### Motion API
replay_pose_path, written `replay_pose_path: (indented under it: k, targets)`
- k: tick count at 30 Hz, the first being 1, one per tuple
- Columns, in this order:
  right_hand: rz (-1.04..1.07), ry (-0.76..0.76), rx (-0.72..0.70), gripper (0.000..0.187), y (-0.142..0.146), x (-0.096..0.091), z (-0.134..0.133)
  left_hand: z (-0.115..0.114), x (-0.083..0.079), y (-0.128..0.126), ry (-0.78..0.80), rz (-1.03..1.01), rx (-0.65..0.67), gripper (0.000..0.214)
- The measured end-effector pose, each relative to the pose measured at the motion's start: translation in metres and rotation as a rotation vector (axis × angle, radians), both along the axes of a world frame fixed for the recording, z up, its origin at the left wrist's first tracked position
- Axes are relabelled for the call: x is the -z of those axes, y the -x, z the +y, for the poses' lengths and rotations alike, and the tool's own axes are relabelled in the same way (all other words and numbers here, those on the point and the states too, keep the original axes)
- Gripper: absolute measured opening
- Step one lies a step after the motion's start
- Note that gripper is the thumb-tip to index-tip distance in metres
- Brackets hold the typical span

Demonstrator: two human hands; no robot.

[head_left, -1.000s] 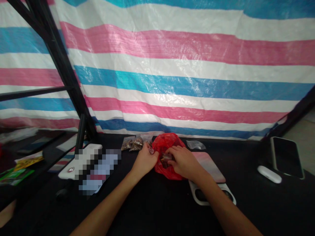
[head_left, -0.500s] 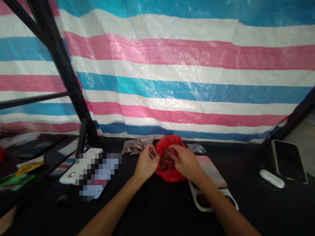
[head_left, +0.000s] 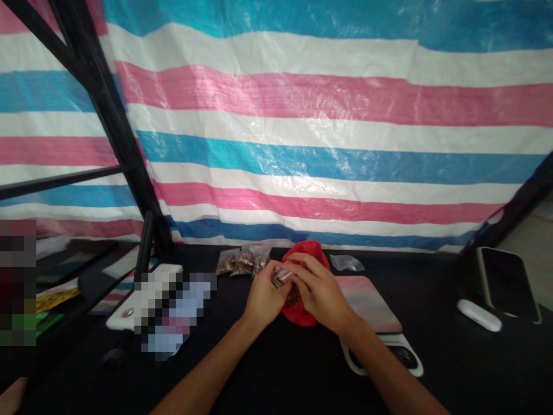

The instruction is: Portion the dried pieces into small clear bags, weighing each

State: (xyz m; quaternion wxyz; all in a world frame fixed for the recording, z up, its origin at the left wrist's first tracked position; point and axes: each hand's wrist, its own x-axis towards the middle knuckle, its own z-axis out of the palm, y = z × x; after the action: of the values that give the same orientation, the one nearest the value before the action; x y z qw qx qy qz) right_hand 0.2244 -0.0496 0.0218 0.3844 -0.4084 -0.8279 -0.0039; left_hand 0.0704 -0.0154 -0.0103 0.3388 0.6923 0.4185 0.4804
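My left hand (head_left: 266, 294) is closed around a small clear plastic bag (head_left: 277, 278), mostly hidden by the fingers. Against the bag's mouth, my right hand (head_left: 322, 294) is closed on a small clear cup-like container (head_left: 286, 273), which looks tilted toward the bag. Its exact shape is hard to make out. Under and behind both hands lies an open red plastic bag (head_left: 309, 249) with dark brown bits in it, partly covered by the right hand.
Several small filled clear bags (head_left: 242, 262) lie behind my left hand. A flat clear bag (head_left: 347, 263) and a kitchen scale (head_left: 371, 302) are on the right. Farther right are a phone (head_left: 510, 282) and white case (head_left: 479, 315). A white device (head_left: 168, 276) stands left, near a black frame post (head_left: 112, 127).
My right hand has lifted the clear container out of the red bag and moved it left to the small bag in my left hand. The hands now nearly touch.
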Motion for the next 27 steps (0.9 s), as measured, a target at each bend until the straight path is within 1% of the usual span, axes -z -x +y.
replay_pose_path:
  k: [3, 4, 6, 8, 9, 10, 12, 14, 16, 18, 19, 21, 24, 26, 27]
  targets:
    - [0.021, -0.02, 0.048, 0.042, -0.004, -0.003, 0.001, -0.001, 0.001, -0.003, 0.009, -0.023, -0.005, 0.009]
    - [0.036, -0.029, 0.075, 0.04, -0.006, -0.005, 0.002, -0.002, 0.001, -0.003, 0.01, -0.017, -0.038, 0.007]
    - [0.052, -0.026, 0.123, 0.037, -0.012, -0.008, 0.003, -0.002, -0.001, -0.002, 0.038, 0.019, -0.159, 0.008]
    - [0.007, 0.038, 0.137, 0.037, -0.018, -0.01, 0.004, -0.002, -0.006, 0.002, 0.109, 0.096, -0.288, 0.012]
    - [-0.036, 0.09, 0.133, 0.038, -0.021, -0.01, 0.004, -0.002, -0.008, 0.005, 0.147, 0.145, -0.33, 0.015]
    - [-0.084, 0.144, 0.127, 0.038, -0.023, -0.01, 0.005, -0.001, -0.01, 0.008, 0.178, 0.193, -0.352, 0.018]
    - [-0.167, 0.231, 0.134, 0.039, -0.026, -0.009, 0.005, -0.001, -0.014, 0.015, 0.207, 0.266, -0.356, 0.025]
    - [-0.22, 0.277, 0.168, 0.039, -0.027, -0.007, 0.006, -0.002, -0.014, 0.02, 0.227, 0.278, -0.307, 0.033]
    - [-0.258, 0.298, 0.206, 0.038, -0.027, -0.006, 0.006, -0.006, -0.013, 0.021, 0.26, 0.231, -0.19, 0.035]
    - [-0.286, 0.308, 0.224, 0.038, -0.026, -0.007, 0.005, -0.01, -0.011, 0.019, 0.297, 0.157, -0.064, 0.032]
    - [-0.293, 0.31, 0.223, 0.038, -0.025, -0.007, 0.005, -0.011, -0.01, 0.017, 0.312, 0.11, -0.022, 0.03]
    - [-0.3, 0.319, 0.206, 0.038, -0.025, -0.007, 0.004, -0.011, -0.009, 0.011, 0.387, -0.026, 0.018, 0.028]
    - [-0.278, 0.342, 0.173, 0.037, -0.025, -0.006, 0.003, -0.007, -0.012, 0.005, 0.546, -0.227, 0.073, 0.019]
    - [-0.243, 0.363, 0.17, 0.035, -0.025, -0.005, 0.004, -0.003, -0.017, 0.003, 0.608, -0.294, 0.109, 0.011]
    - [-0.222, 0.376, 0.174, 0.035, -0.025, -0.004, 0.005, -0.001, -0.019, 0.003, 0.617, -0.318, 0.112, 0.011]
